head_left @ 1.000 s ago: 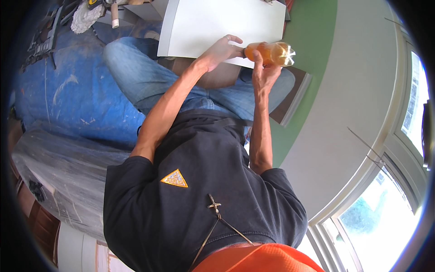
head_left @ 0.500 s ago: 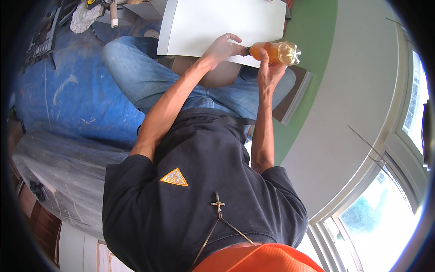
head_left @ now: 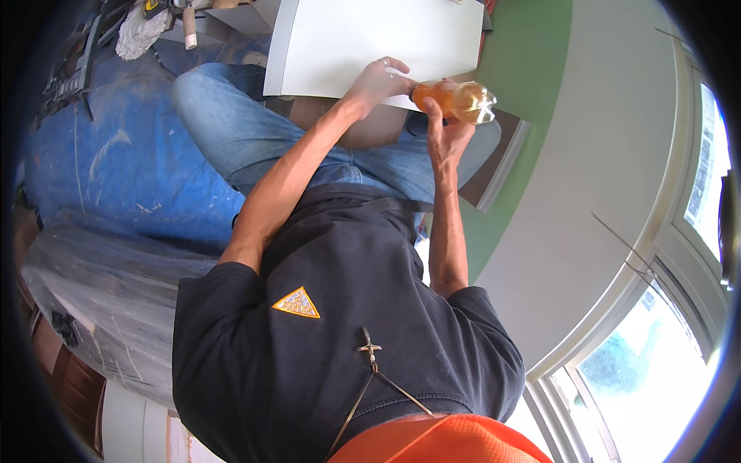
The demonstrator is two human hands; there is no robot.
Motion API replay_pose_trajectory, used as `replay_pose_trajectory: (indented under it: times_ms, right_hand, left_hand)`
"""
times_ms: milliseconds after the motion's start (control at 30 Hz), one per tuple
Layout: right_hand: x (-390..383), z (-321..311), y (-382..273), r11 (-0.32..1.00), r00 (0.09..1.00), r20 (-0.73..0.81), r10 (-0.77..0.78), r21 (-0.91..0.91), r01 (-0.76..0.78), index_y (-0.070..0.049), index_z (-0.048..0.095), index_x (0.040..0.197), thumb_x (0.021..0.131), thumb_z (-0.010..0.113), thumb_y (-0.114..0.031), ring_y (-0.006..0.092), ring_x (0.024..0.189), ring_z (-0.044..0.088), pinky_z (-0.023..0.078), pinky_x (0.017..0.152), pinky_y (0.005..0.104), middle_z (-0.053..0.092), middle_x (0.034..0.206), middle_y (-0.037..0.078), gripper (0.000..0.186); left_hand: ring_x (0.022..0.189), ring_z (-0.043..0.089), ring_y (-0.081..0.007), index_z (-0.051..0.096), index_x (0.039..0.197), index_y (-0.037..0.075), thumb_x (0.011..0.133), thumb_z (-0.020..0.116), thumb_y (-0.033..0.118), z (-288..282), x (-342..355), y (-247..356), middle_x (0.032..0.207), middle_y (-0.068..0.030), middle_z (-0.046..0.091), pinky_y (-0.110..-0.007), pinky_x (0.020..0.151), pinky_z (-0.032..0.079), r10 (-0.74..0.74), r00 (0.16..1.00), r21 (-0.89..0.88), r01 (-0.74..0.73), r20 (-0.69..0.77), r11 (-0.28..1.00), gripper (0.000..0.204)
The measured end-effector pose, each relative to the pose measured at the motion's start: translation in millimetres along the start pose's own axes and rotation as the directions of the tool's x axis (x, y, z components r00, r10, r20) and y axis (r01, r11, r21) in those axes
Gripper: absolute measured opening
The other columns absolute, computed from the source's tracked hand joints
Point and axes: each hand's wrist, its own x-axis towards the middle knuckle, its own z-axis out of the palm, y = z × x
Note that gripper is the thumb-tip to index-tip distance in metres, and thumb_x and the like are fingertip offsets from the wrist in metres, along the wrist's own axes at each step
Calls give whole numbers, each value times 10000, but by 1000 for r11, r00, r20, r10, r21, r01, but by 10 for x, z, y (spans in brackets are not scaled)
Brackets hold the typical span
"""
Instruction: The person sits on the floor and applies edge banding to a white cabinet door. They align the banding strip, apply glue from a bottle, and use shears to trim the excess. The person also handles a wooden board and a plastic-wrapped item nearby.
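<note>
Blue, scuffed sheeting [head_left: 131, 170] spreads leftmost, probably as protection. Near the edge of a white rectangular panel [head_left: 378, 38], the bare left hand [head_left: 376, 85] meets the neck of 1 round, amber plastic bottle [head_left: 459, 100]; whether it pinches, I cannot tell. The right hand [head_left: 449, 139] clasps the body, seemingly for steadiness.

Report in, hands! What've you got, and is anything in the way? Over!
Right hand: gripping bottle. Left hand: at its neck end. Bottle: tipped, base rightward. White board behind left hand, nothing seen blocking.
</note>
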Motion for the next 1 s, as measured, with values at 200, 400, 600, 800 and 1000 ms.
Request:
replay_pose_trajectory:
  times_ms: [200, 400, 600, 800, 1000]
  right_hand:
    - [63, 1, -44, 991, 991, -75, 112, 76, -107, 66, 580, 1226, 894, 775, -225, 240, 1055, 656, 543, 925, 366, 659, 1142, 156, 483]
    - [118, 88, -168, 997, 996, -84, -6, 80, 13, 22, 684, 1062, 869, 748, -98, 185, 882, 712, 573, 783, 313, 735, 971, 95, 236]
    - [78, 48, -123, 998, 997, 26, 68, -12, -68, 65, 585, 1231, 888, 780, -239, 246, 1070, 651, 534, 938, 367, 656, 1172, 160, 498]
    - [-13, 13, -10, 996, 995, -89, 55, 79, -48, 4, 680, 1094, 849, 806, -211, 200, 920, 694, 549, 822, 336, 725, 1025, 96, 350]
    - [168, 10, 52, 997, 992, -125, 28, 69, -20, 61, 596, 1156, 897, 764, -195, 228, 937, 693, 560, 837, 354, 697, 1042, 151, 401]
  left_hand:
    - [959, 690, -212, 510, 1231, -69, 837, 688, 110, 35, -44, 55, 955, -181, 729, -312, 934, 500, -41, 999, 14, 41, 24, 999, 468]
    - [978, 702, -215, 490, 1240, -67, 968, 483, 93, 104, -81, 147, 1017, -194, 714, -332, 974, 507, -27, 998, -54, 29, 49, 998, 315]
    - [1030, 695, -236, 474, 1254, -73, 985, 432, 116, 110, -85, 139, 1060, -222, 701, -350, 1001, 498, -39, 999, -99, 41, 15, 994, 331]
    - [1025, 691, -229, 485, 1247, -78, 936, 544, 127, 47, -45, 70, 1029, -209, 717, -343, 974, 498, 3, 999, -42, -1, 39, 999, 376]
    - [956, 700, -197, 535, 1211, -61, 858, 669, 79, 24, 17, 9, 987, -167, 746, -316, 913, 513, 40, 999, 124, -42, 23, 991, 402]
